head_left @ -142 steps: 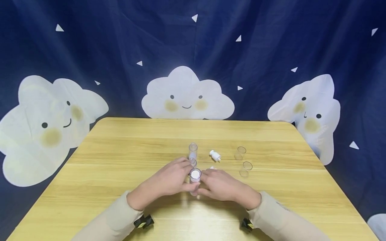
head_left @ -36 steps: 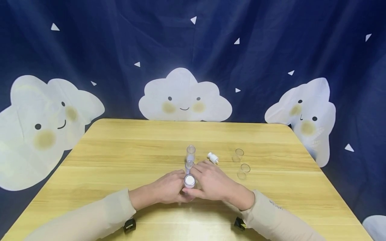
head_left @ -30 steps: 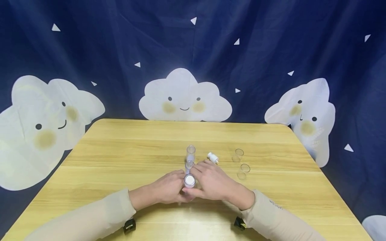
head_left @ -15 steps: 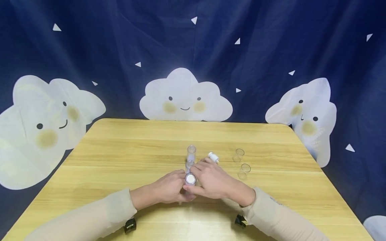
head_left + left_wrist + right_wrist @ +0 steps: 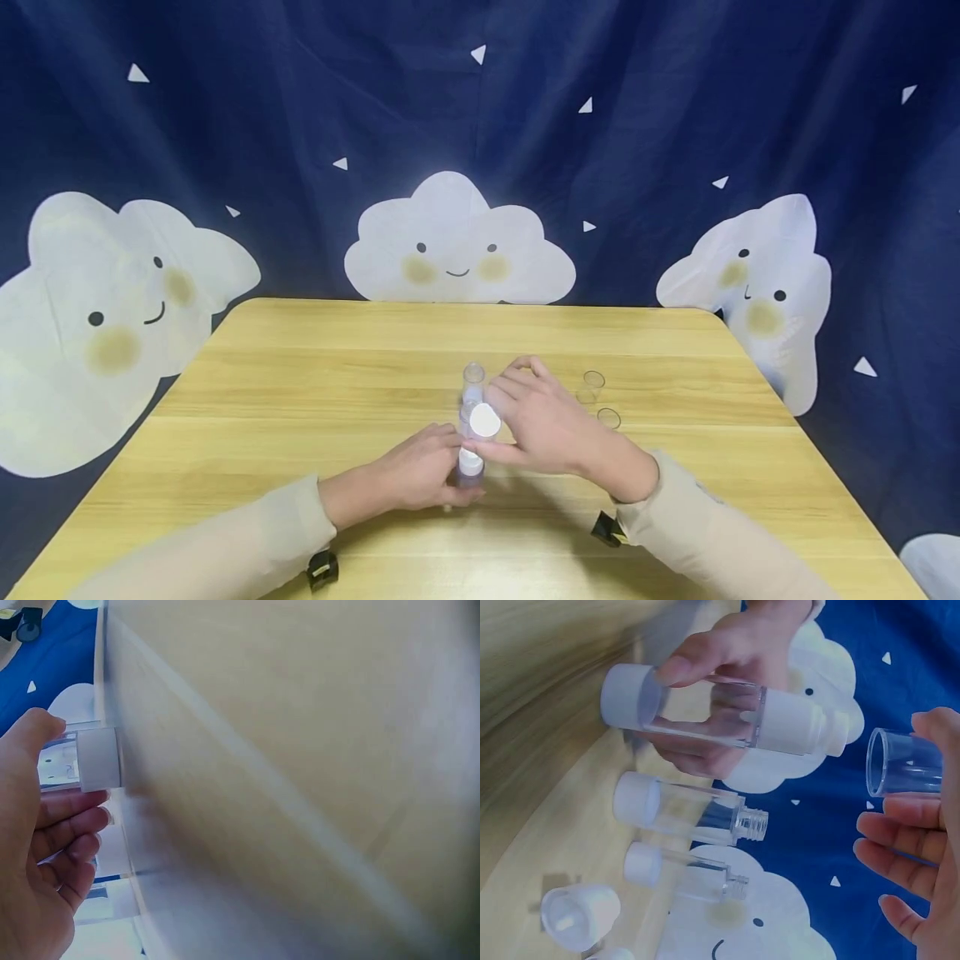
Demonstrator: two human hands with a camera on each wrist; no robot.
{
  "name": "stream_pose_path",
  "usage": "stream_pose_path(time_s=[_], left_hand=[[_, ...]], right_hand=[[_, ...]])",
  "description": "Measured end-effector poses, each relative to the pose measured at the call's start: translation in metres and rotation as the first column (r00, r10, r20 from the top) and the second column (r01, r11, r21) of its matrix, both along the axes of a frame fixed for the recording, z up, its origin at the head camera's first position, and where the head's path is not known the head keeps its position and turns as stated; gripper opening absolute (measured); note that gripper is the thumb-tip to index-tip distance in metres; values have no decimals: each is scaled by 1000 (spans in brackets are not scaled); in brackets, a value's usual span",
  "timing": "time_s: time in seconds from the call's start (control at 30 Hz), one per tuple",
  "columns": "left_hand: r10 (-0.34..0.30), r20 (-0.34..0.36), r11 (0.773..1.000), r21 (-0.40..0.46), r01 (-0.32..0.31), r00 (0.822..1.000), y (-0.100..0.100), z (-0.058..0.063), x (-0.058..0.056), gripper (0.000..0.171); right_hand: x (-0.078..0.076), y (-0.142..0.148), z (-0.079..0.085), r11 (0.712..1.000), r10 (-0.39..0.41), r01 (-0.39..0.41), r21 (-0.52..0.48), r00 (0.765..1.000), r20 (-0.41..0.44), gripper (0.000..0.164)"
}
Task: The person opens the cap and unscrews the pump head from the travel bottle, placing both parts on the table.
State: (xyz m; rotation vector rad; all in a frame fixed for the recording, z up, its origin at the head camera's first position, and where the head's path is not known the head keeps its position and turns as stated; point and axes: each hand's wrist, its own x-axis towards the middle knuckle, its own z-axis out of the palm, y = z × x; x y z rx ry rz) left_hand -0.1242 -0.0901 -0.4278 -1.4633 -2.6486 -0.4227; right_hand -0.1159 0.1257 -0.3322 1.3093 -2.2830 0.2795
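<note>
My left hand [image 5: 412,471] grips an upright clear pump bottle [image 5: 697,712] by its body. It has a white base, standing on or just over the table, and a white pump head. Above that pump head, my right hand [image 5: 551,417] pinches a clear cap [image 5: 907,761] between thumb and fingers, apart from the bottle. The cap's mouth faces the pump. Behind stand two clear bottles, a nearer one [image 5: 697,810] and a farther one [image 5: 694,877], both with bare threaded necks. A loose white pump head [image 5: 581,915] lies near them, hidden behind my right hand in the head view.
Two more clear caps, a far one [image 5: 594,380] and a nearer one [image 5: 608,418], stand to the right on the wooden table [image 5: 337,350]. A second white piece [image 5: 611,954] shows at the right wrist view's lower edge. A dark blue cloud curtain [image 5: 637,167] hangs behind.
My right hand has lifted the clear cap up off the bottle and slightly to the right, baring the white pump head. The left hand has stayed almost still on the bottle.
</note>
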Motion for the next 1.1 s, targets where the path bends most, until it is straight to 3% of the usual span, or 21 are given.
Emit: stream_pose_path(time_s=[0.23,0.57,0.83,1.1], left_hand=[[41,-66,995,-88,-47,997,-1,4,1,43],[42,-142,990,-126,-60,989,-4,6,1,47],[47,-126,989,-134,-64,991,-4,7,0,52],[75,-65,991,-106,-81,995,-8,13,-1,70]], right_hand=[[3,8,-9,1000,-27,27,10,1000,6,47],[7,35,-24,995,-83,87,-50,994,67,47],[16,70,-31,984,-155,163,-78,983,103,44],[26,97,-40,970,-221,232,-68,965,141,35]])
